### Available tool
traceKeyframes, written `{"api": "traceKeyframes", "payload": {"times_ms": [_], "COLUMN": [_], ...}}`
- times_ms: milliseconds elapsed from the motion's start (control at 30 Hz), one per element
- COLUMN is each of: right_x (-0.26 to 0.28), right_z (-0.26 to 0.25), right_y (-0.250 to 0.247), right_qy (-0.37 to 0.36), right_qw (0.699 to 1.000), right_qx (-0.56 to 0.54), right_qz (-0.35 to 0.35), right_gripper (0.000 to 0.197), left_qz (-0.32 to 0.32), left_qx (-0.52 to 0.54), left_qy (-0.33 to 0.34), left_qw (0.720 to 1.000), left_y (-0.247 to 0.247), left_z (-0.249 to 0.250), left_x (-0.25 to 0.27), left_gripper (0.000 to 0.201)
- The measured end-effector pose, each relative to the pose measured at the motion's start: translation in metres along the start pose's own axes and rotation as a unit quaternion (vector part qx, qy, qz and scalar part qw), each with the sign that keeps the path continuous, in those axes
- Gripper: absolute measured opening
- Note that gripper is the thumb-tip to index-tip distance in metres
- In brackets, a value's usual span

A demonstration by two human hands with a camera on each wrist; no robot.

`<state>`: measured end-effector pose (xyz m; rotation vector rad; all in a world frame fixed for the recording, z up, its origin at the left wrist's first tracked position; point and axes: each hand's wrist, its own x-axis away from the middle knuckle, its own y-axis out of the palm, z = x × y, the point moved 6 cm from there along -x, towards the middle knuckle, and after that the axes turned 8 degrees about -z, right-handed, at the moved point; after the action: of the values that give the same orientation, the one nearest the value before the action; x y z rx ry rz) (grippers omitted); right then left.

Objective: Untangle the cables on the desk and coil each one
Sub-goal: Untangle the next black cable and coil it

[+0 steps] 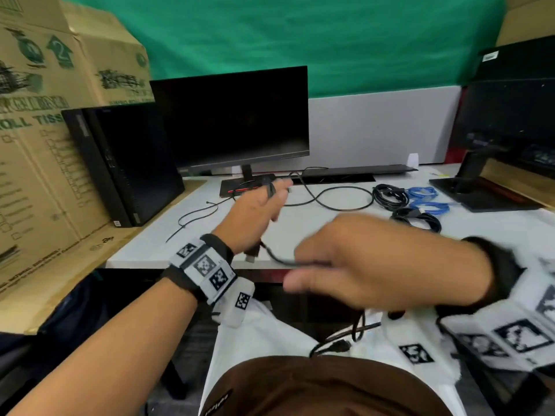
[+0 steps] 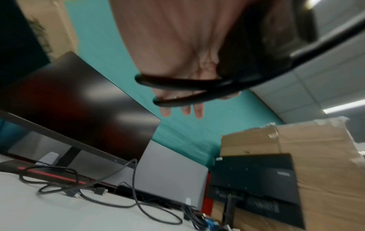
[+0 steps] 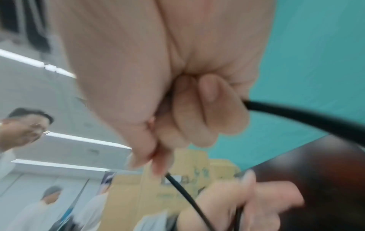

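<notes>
Cable in hand: a black cable (image 1: 271,253) is being wound around the left hand (image 1: 255,211), above the near edge of the desk (image 1: 330,223); its plug hangs just below that hand.
Left grip: loops lie across the palm with the fingers (image 2: 198,111) fairly straight, so nothing clamps the turns; the loops could slide off and spring open.
Right grip: the right hand (image 1: 387,262) pinches the cable between thumb and fingers (image 3: 209,92) and feeds it; the hand is blurred, so a fast pull looks likely to tighten a kink.
Tail: the rest of the cable drops toward the lap; it may snag on clothing or the desk edge.
Loose cable far on the desk: a black cable (image 1: 330,199) runs near the monitor (image 1: 231,118) base; it is not yet coiled.
Finished coils: black and blue coils (image 1: 426,199) sit at far right; a swinging plug could knock them apart.
</notes>
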<state>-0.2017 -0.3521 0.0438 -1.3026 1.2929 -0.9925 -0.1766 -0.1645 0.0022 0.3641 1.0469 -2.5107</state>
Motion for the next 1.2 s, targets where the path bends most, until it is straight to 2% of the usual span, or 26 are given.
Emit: {"api": "traceKeyframes", "payload": {"times_ms": [100, 133, 200, 267, 333, 400, 467, 500, 567, 700, 800, 867, 900, 1000, 1067, 1133, 1200], "right_x": [0.012, 0.016, 0.021, 0.02, 0.015, 0.001, -0.009, -0.012, -0.014, -0.008, -0.004, -0.005, -0.005, -0.007, -0.009, -0.01, -0.016], "right_z": [0.037, 0.052, 0.085, 0.112, 0.128, 0.126, 0.114, 0.11, 0.107, 0.115, 0.118, 0.118, 0.118, 0.112, 0.112, 0.112, 0.104], "right_y": [-0.045, -0.054, -0.057, -0.045, -0.026, -0.01, 0.002, 0.005, 0.008, 0.002, 0.006, 0.004, 0.002, -0.001, 0.006, 0.019, 0.038], "right_qy": [0.031, 0.05, 0.09, 0.125, 0.124, 0.071, 0.014, 0.003, 0.008, 0.064, 0.078, 0.06, 0.052, 0.065, 0.11, 0.171, 0.193], "right_qw": [0.974, 0.958, 0.928, 0.891, 0.836, 0.784, 0.738, 0.72, 0.69, 0.653, 0.628, 0.642, 0.665, 0.775, 0.84, 0.879, 0.913], "right_qx": [-0.021, -0.033, -0.101, -0.245, -0.425, -0.561, -0.647, -0.672, -0.7, -0.698, -0.697, -0.684, -0.665, -0.549, -0.446, -0.361, -0.31], "right_qz": [0.225, 0.281, 0.347, 0.36, 0.325, 0.256, 0.189, 0.173, 0.183, 0.286, 0.338, 0.341, 0.335, 0.306, 0.287, 0.259, 0.181], "right_gripper": [0.033, 0.034, 0.037, 0.037, 0.035, 0.038, 0.044, 0.045, 0.044, 0.039, 0.031, 0.03, 0.031, 0.031, 0.042, 0.044, 0.03], "left_qz": [-0.102, -0.132, -0.185, -0.239, -0.279, -0.301, -0.297, -0.29, -0.264, -0.224, -0.207, -0.187, -0.173, -0.151, -0.146, -0.116, -0.057], "left_qx": [0.039, 0.082, 0.18, 0.274, 0.35, 0.403, 0.441, 0.454, 0.459, 0.476, 0.469, 0.465, 0.463, 0.474, 0.49, 0.478, 0.44], "left_qy": [0.012, 0.009, 0.019, 0.037, 0.045, 0.058, 0.074, 0.075, 0.063, 0.015, -0.011, 0.001, 0.014, 0.063, 0.088, 0.098, 0.106], "left_qw": [0.994, 0.988, 0.966, 0.931, 0.893, 0.863, 0.844, 0.84, 0.846, 0.85, 0.858, 0.865, 0.869, 0.866, 0.855, 0.865, 0.89], "left_y": [0.023, 0.029, 0.04, 0.053, 0.062, 0.059, 0.05, 0.047, 0.044, 0.048, 0.05, 0.047, 0.044, 0.032, 0.03, 0.028, 0.017], "left_z": [0.009, 0.014, 0.029, 0.048, 0.067, 0.081, 0.089, 0.09, 0.089, 0.083, 0.081, 0.083, 0.085, 0.092, 0.095, 0.095, 0.09], "left_x": [0.008, 0.009, 0.013, 0.02, 0.024, 0.028, 0.029, 0.028, 0.025, 0.023, 0.021, 0.02, 0.02, 0.016, 0.014, 0.011, 0.006], "left_gripper": [0.054, 0.054, 0.056, 0.065, 0.066, 0.062, 0.059, 0.058, 0.055, 0.042, 0.043, 0.045, 0.045, 0.049, 0.051, 0.047, 0.043]}}
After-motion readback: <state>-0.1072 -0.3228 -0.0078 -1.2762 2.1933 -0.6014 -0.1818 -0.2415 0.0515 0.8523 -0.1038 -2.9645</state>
